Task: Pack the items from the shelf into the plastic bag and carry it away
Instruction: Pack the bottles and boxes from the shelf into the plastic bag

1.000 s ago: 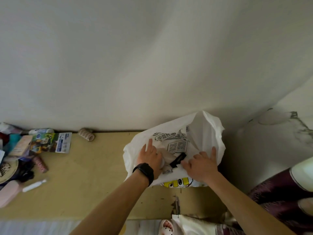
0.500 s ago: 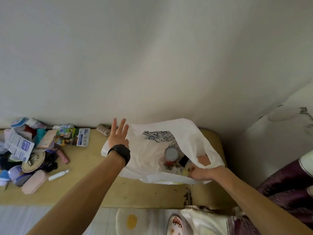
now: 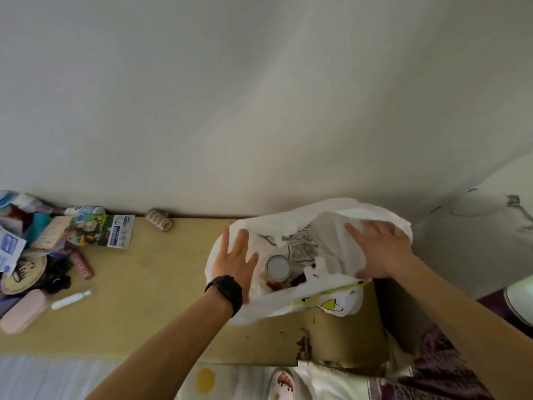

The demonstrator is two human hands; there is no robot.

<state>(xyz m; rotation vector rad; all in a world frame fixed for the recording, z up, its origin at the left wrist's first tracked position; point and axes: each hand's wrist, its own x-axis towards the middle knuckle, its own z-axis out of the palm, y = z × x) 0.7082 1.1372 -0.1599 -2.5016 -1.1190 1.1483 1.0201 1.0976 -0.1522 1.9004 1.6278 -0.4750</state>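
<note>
A: Thin white plastic: where does the plastic bag [image 3: 288, 302] sit, and who has it?

B: On the right end of the tan shelf [image 3: 150, 290], mouth up. The left hand [image 3: 233, 262], black watch [image 3: 226, 290] at the wrist, lies flat on the bag's nine o'clock side, fingers straight and fanned apart, pinching nothing. The right hand [image 3: 377, 251] presses the inner wall at two o'clock, fingers straight and close together, gripping nothing either.

A: Anything inside?

B: A white-lidded jar [image 3: 277, 268] stands upright between the hands. The small dark things beside it I can't make out.

A: What's left to pack?

B: The heap at nine o'clock from the left hand, well apart from it. Near the front edge lie a pink case [image 3: 23, 311] and a white tube [image 3: 70, 299], its long axis running roughly eight to two. Farther back are a booklet [image 3: 103, 230] and a ribbed roller [image 3: 159, 220] against the wall [image 3: 259, 111]. The left hand is nearer, so I'd judge it reaches while the right holds the mouth wide.
</note>
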